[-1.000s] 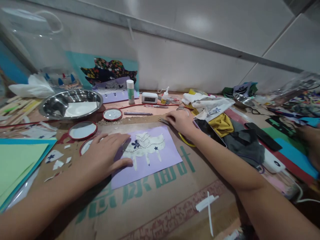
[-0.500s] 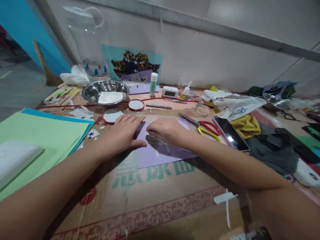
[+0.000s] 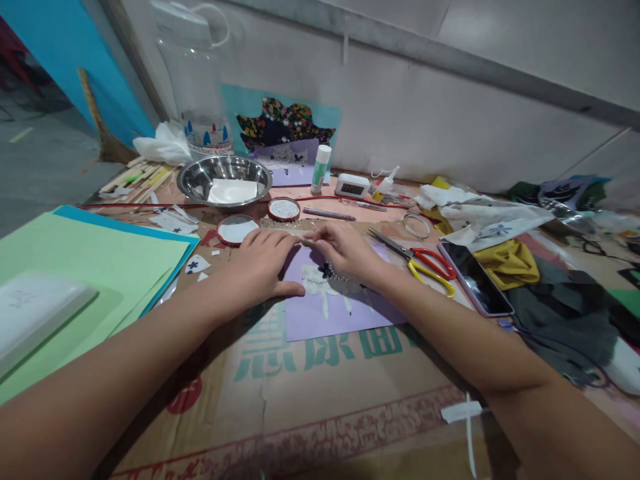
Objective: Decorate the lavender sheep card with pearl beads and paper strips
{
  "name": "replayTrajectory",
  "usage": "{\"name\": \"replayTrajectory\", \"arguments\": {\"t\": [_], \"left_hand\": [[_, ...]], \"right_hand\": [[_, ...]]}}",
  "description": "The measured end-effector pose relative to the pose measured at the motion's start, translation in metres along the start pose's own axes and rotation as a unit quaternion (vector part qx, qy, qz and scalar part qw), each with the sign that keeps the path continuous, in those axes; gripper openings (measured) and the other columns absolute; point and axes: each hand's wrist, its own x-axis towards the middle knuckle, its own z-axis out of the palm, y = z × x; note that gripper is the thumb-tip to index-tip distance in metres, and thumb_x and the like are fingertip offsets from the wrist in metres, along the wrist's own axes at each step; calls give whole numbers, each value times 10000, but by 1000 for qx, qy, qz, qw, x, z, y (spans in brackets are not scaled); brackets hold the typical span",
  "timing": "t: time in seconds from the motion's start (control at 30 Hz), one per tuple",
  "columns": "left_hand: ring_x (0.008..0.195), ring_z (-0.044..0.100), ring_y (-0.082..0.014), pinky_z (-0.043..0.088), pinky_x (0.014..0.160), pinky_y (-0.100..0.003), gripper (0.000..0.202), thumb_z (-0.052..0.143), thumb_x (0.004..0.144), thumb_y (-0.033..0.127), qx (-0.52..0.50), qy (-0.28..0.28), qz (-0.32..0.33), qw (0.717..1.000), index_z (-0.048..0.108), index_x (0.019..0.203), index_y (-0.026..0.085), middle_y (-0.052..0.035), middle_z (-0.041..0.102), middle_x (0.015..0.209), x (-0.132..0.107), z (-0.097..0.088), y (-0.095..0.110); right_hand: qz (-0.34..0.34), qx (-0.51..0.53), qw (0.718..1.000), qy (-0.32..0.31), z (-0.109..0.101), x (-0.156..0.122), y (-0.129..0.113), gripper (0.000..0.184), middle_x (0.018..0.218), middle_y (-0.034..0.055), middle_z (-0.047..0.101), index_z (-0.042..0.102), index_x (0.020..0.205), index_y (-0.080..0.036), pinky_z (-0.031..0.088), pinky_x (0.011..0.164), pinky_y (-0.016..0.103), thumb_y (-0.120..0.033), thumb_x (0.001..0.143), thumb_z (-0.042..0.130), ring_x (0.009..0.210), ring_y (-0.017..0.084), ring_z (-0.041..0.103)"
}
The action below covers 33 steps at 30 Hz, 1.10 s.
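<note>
Printed cardboard [image 3: 280, 400] bears beaded purple paper [image 3: 310, 321]; left hand [image 3: 257, 268] lies splayed; right hand [image 3: 346, 252] curled, grip unclear.

The left arm [image 3: 150, 353] and right arm [image 3: 450, 333] are bare, both reaching forward and angling inward. The left hand [image 3: 265, 267] is palm down, fingers side by side, its thumb [image 3: 290, 289] stuck out toward the right. The right hand [image 3: 350, 250] is close by — fingers curled in, pointing at the left fingertips — though whether its own tips meet, I can't quite make out from here.
</note>
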Motion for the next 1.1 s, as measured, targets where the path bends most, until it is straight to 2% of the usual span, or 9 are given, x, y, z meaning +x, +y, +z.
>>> {"name": "replayTrajectory", "arguments": {"t": [0.07,0.13,0.2,0.33,0.53,0.7,0.8,0.97,1.1], "left_hand": [[1283,496,-402,363,1064,-532,826,774,716,619,-2,-3,0,1000,529,1343,141,-192,567,1382,0,1,-1],[1295,492,-400,349,1080,-539,830,762,725,626,-2,-8,-3,1000,525,1349,132,-197,565,1389,0,0,-1],[1301,489,-398,342,1090,-545,846,755,735,628,1,-12,-9,1000,511,1367,122,-203,560,1397,0,-1,1],[1299,487,-398,346,1090,-551,857,751,746,617,10,-20,-11,1000,494,1397,123,-200,554,1406,-1,-4,3],[1301,487,-391,335,1096,-553,778,736,756,625,3,-26,-5,1000,533,1348,163,-174,556,1402,-1,-5,2],[1309,475,-390,322,1111,-549,773,731,762,623,9,-34,-10,999,530,1346,160,-175,543,1413,0,-7,4],[1309,476,-386,312,1119,-559,777,734,765,619,8,-35,-12,999,521,1348,152,-173,543,1411,0,-8,5],[1265,509,-373,308,1118,-565,691,749,756,610,6,-29,-8,1000,570,1252,164,-163,575,1353,0,-8,6],[1260,506,-380,329,1093,-553,653,758,750,602,7,-30,-5,1000,582,1210,172,-167,576,1352,0,-9,6]], "right_hand": [[-15,5,1000,17,-2,0,1,45,1010,85,714,548,959,-197,508,826,361,-180,951,507,963,213,683],[-17,32,999,-31,-5,-2,0,79,973,63,710,543,974,-203,509,810,343,-178,975,469,929,194,693],[-19,0,999,-47,-7,-3,-1,88,944,59,705,550,947,-203,497,824,357,-159,967,476,919,198,683],[-41,-87,995,20,-10,-3,-2,65,946,82,700,579,914,-192,462,864,395,-157,941,532,955,235,640],[-87,-70,992,-57,-6,-4,0,74,934,47,734,623,943,-192,460,845,350,-168,951,553,866,189,652],[-125,-143,982,2,2,-2,7,101,936,55,735,641,941,-190,428,910,384,-163,963,547,898,206,632],[-130,-194,972,-5,6,-1,9,139,898,53,722,656,918,-198,421,850,369,-192,981,532,874,212,590],[-202,-244,948,-25,13,5,8,182,869,59,705,667,920,-164,381,785,367,-186,995,503,805,208,535],[-225,-268,936,-30,16,7,6,202,858,76,689,678,896,-157,359,749,366,-178,991,501,795,215,506]]}}
